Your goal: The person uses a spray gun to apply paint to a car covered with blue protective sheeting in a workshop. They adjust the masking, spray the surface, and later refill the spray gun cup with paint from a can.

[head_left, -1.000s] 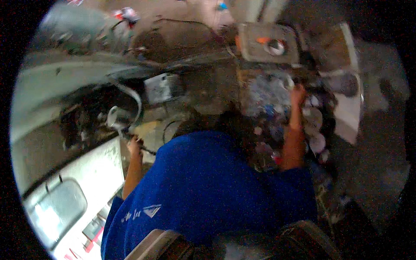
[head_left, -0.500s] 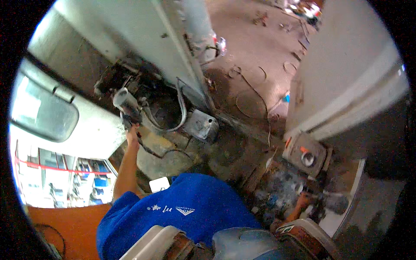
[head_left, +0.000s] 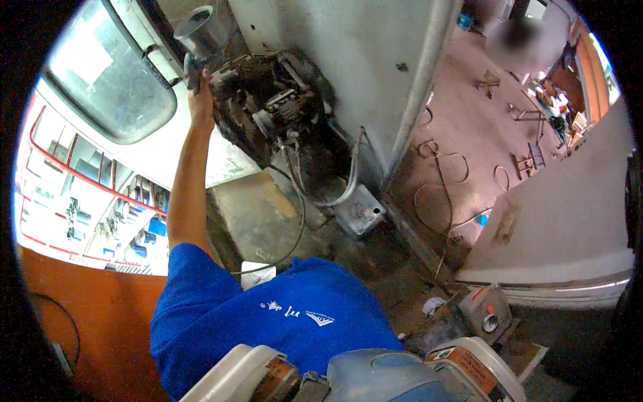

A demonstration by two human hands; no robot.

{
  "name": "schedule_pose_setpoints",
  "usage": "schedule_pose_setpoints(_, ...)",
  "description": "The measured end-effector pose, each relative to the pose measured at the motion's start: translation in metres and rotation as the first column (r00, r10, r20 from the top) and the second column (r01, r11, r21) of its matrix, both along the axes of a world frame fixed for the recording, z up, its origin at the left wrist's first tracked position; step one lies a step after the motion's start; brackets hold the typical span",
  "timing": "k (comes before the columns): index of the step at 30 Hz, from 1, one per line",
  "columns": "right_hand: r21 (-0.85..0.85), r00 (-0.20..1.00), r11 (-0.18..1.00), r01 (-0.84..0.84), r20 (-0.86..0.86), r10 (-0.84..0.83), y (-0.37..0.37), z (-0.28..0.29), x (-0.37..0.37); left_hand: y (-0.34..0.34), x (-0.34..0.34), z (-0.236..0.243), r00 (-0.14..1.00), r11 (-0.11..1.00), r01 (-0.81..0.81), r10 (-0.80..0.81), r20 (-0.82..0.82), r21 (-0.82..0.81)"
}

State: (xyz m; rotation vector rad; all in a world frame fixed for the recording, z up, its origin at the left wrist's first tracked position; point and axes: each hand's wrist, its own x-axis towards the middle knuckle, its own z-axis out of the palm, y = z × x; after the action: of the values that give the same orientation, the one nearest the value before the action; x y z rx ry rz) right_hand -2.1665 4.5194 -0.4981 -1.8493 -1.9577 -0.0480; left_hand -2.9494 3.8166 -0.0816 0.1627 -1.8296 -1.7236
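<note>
My left hand (head_left: 200, 95) is raised at the upper left, the arm stretched out from a blue sleeve. Its fingers are wrapped round the lower part of what looks like a spray gun with an open, tapering grey cup (head_left: 202, 35) on top. The cup tilts beside a white panel with a rounded window (head_left: 117, 74). Just to the right of the hand lies a dark, greasy engine-like assembly (head_left: 281, 107) with thick grey hoses (head_left: 351, 177). A thin dark hose (head_left: 303, 224) curves over the floor below it. My right hand is out of sight.
A grey metal box (head_left: 360, 213) with a round hole stands by the sill. Beyond a pale upright panel (head_left: 348, 60), a loose cord (head_left: 442, 181) lies on the floor. At the lower right sits a dusty box-like unit (head_left: 483, 315). A respirator (head_left: 375, 375) fills the lower edge.
My left hand and the spray gun sit higher in the picture, next to the window. My right hand, earlier at the lower right among grey clutter, has left the picture. The whole view has shifted.
</note>
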Motion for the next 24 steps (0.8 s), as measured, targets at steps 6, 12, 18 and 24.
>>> schedule_pose_setpoints(6, -0.112, 0.999, 0.993, -0.027, -0.049, 0.022, -0.088, 0.018, -0.148, -0.091, -0.127, 0.014, 0.989, 0.976, -0.050, 0.018, -0.148, -0.210)
schedule_pose_setpoints(12, -0.209, 0.984, 0.962, -0.176, -0.058, 0.168, -0.187, 0.047, -0.207, -0.096, -0.188, 0.027, 0.990, 0.978, -0.143, 0.143, -0.014, -0.151)
schedule_pose_setpoints(18, -0.245, 0.990, 0.959, -0.142, -0.017, 0.142, -0.232, 0.038, -0.246, -0.151, -0.242, 0.023, 1.000, 1.000, 0.001, -0.002, -0.012, -0.029)
schedule_pose_setpoints(24, -0.101, 0.926, 0.950, -0.297, -0.272, 0.261, -0.202, -0.022, -0.214, -0.157, -0.266, 0.008, 0.998, 0.999, -0.040, 0.040, -0.048, -0.002)
